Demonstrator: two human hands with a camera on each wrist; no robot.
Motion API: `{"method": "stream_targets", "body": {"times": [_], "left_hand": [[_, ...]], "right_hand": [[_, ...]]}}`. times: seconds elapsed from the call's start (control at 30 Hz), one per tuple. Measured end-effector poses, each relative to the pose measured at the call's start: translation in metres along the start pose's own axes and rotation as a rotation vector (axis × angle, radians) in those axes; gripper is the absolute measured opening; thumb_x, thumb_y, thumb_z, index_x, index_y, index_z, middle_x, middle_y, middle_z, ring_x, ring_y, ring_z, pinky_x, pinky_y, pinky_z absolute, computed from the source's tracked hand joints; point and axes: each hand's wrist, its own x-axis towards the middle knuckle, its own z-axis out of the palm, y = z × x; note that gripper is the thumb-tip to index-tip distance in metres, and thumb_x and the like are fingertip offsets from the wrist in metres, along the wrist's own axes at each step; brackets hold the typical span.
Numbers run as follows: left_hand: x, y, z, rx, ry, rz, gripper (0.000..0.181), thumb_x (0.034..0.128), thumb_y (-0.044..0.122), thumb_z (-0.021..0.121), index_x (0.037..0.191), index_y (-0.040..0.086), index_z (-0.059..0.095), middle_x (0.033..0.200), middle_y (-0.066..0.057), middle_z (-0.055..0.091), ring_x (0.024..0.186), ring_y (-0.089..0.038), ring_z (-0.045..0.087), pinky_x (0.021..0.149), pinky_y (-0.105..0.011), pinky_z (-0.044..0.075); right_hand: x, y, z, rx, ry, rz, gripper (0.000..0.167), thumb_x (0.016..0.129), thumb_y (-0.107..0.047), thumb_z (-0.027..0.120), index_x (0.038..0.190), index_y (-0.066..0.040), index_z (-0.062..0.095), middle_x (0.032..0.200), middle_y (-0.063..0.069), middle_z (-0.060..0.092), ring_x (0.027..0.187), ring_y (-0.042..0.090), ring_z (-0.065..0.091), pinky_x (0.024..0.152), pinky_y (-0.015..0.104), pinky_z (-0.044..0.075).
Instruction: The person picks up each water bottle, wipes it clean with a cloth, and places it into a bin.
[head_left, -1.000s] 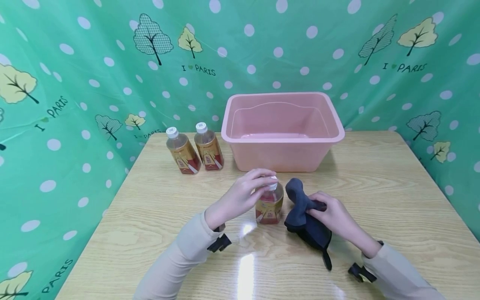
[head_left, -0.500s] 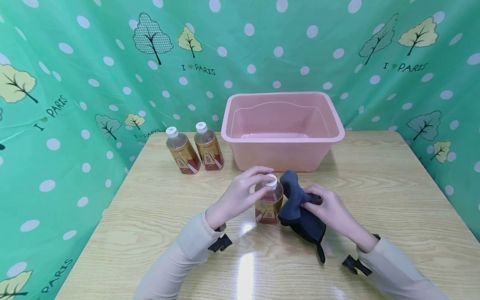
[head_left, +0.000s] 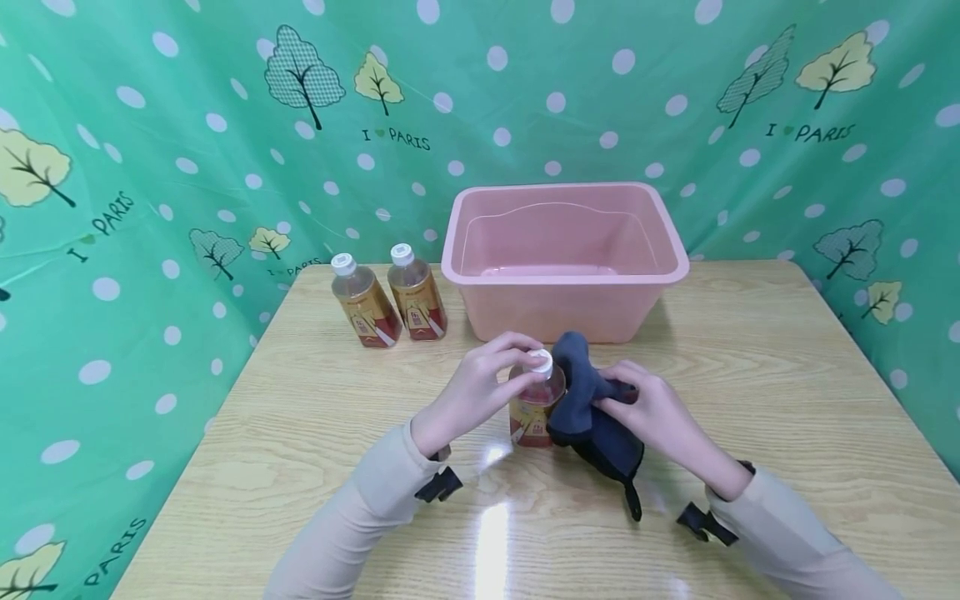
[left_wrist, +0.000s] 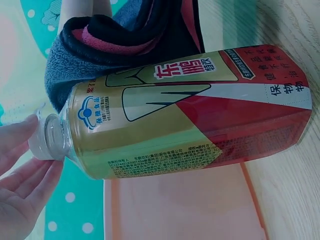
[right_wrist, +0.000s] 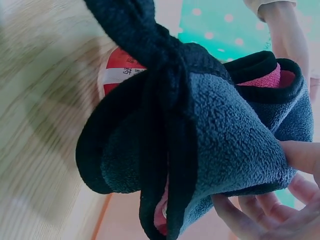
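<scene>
A drink bottle [head_left: 531, 421] with a gold and red label stands upright on the table, its white cap [head_left: 540, 363] pinched between the thumb and fingers of my left hand [head_left: 491, 383]. My right hand [head_left: 648, 414] grips a folded dark blue cloth [head_left: 581, 392] with black edging and a black hanging loop. The cloth lies against the bottle's right side. In the left wrist view the bottle [left_wrist: 195, 110] shows its printed label, and pink lining shows inside the cloth [left_wrist: 120, 37]. Fuzzy blue fabric [right_wrist: 230, 135] fills the right wrist view and hides most of the bottle.
A pink plastic tub [head_left: 558, 308] stands behind the hands on the wooden table [head_left: 315, 467]. Two similar bottles, a left one [head_left: 367, 308] and a right one [head_left: 417, 300], stand at the back left. A green dotted curtain [head_left: 480, 100] hangs behind.
My right hand has moved left with the cloth, bringing it up against the bottle. My left hand stays on the cap, almost still.
</scene>
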Motion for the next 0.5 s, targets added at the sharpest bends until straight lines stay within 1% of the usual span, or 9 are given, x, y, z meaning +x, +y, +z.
{"method": "stream_targets", "body": {"times": [0.2, 0.37, 0.5], "left_hand": [[0.001, -0.001, 0.000, -0.017, -0.006, -0.003, 0.012, 0.0751, 0.005, 0.069, 0.086, 0.000, 0.067, 0.095, -0.008, 0.061, 0.088, -0.013, 0.059, 0.074, -0.016, 0.047], [0.001, -0.001, 0.000, -0.027, -0.010, 0.008, 0.012, 0.0749, 0.006, 0.069, 0.085, 0.001, 0.068, 0.094, -0.007, 0.061, 0.087, -0.013, 0.059, 0.070, -0.021, 0.049], [0.001, -0.002, 0.000, -0.022, -0.010, 0.017, 0.012, 0.0746, 0.006, 0.069, 0.085, 0.001, 0.068, 0.092, -0.007, 0.061, 0.087, -0.013, 0.059, 0.070, -0.020, 0.049]], "right_hand": [[0.002, -0.001, 0.006, -0.007, -0.001, -0.018, 0.022, 0.071, 0.004, 0.069, 0.091, -0.003, 0.066, 0.087, 0.004, 0.061, 0.078, 0.016, 0.057, 0.062, 0.027, 0.051], [0.001, 0.003, 0.012, -0.020, 0.030, -0.059, 0.022, 0.068, 0.007, 0.071, 0.087, -0.003, 0.065, 0.086, 0.005, 0.061, 0.078, 0.017, 0.058, 0.061, 0.028, 0.050], [-0.002, 0.007, 0.017, -0.045, 0.041, -0.082, 0.023, 0.066, 0.007, 0.072, 0.084, -0.003, 0.064, 0.084, 0.004, 0.061, 0.077, 0.017, 0.057, 0.062, 0.028, 0.048]]}}
